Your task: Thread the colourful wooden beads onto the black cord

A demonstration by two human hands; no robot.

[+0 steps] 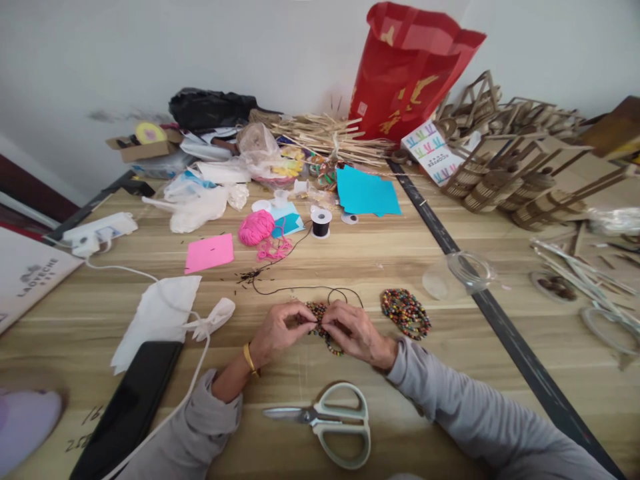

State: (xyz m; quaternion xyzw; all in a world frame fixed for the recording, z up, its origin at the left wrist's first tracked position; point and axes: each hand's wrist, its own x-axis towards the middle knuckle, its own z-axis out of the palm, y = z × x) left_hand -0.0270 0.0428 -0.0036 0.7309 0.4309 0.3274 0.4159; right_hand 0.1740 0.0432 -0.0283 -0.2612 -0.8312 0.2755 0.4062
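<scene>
My left hand and my right hand meet over the table, thumb and forefinger of each pinched together. Between the fingertips is part of a string of small multicoloured beads; the exact spot they grip is too small to make out. More of the beads hang below my right fingers. A thin black cord curls just behind the hands and leads back toward a spool of black cord. Right of my right hand lies a coiled pile of bead strings. Scissors with pale handles lie in front of me.
A black phone, white tissue and a white cable lie at left. Pink yarn, pink paper and blue sheets are farther back. Small baskets and a red bag stand at back right.
</scene>
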